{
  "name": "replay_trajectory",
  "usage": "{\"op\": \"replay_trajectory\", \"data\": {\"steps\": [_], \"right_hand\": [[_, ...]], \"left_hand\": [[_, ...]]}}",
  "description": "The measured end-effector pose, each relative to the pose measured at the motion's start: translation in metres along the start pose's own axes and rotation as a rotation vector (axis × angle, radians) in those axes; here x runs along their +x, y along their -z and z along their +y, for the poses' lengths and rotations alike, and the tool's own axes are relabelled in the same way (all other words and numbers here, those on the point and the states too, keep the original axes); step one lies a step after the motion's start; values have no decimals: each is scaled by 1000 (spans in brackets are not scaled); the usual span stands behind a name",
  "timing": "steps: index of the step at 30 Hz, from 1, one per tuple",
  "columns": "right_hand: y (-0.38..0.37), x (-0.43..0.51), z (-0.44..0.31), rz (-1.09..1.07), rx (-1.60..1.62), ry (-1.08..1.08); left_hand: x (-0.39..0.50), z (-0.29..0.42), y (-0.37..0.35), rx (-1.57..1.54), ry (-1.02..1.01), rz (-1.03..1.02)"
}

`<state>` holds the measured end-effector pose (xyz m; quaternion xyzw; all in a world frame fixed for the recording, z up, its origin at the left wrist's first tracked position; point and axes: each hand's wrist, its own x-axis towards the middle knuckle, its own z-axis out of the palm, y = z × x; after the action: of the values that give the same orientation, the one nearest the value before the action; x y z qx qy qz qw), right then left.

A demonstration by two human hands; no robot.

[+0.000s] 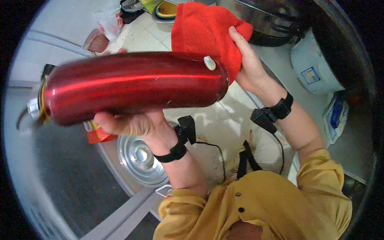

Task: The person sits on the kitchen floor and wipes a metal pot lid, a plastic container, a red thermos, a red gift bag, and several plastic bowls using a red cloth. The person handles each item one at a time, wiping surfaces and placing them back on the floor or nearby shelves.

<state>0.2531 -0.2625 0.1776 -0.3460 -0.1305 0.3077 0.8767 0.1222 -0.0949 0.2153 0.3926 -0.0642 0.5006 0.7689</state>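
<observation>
A glossy dark-red metal vacuum flask (135,84) lies sideways across the upper left of the view, its silvery cap end to the left. My left hand (129,123) grips it from below, with fingertips showing behind its upper edge. Near the flask's right end is a small whitish patch. In my right hand (252,63) is a bright red cloth (201,27), draped over the fingers, with the thumb lying on top. The cloth's lower part is beside the flask's right end and partly behind it; whether they touch I cannot tell. Black straps with small black devices circle both wrists.
A large metal pot (255,18) and a pale bucket (315,66) stand at the right. Lower left is a round shiny metal lid or basin (141,159) beside a red packet (100,135). A white plastic bag (109,25) and a brownish plastic container (97,42) sit upper left.
</observation>
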Motion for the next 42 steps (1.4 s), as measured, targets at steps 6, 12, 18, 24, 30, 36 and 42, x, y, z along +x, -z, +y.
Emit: {"op": "replay_trajectory", "data": {"steps": [6, 12, 18, 24, 30, 36, 42], "right_hand": [[-3, -6, 2, -11, 2, -98], [-7, -20, 5, 0, -8, -224], [-21, -13, 3, 10, 55, -108], [-69, -2, -27, 96, 60, 221], [-90, 7, -53, -371, 195, 447], [-99, -6, -62, -209, 151, 387], [-109, -26, -77, -253, 181, 396]], "left_hand": [[3, 26, -20, 169, -268, 263], [-1, 48, -28, 221, -418, 379], [-3, 70, -32, 242, -478, 456], [-4, 77, -32, 272, -595, 508], [3, 86, -19, 251, -611, 475], [-2, 83, -19, 160, -558, 480], [-4, 71, -41, 174, -491, 538]]}}
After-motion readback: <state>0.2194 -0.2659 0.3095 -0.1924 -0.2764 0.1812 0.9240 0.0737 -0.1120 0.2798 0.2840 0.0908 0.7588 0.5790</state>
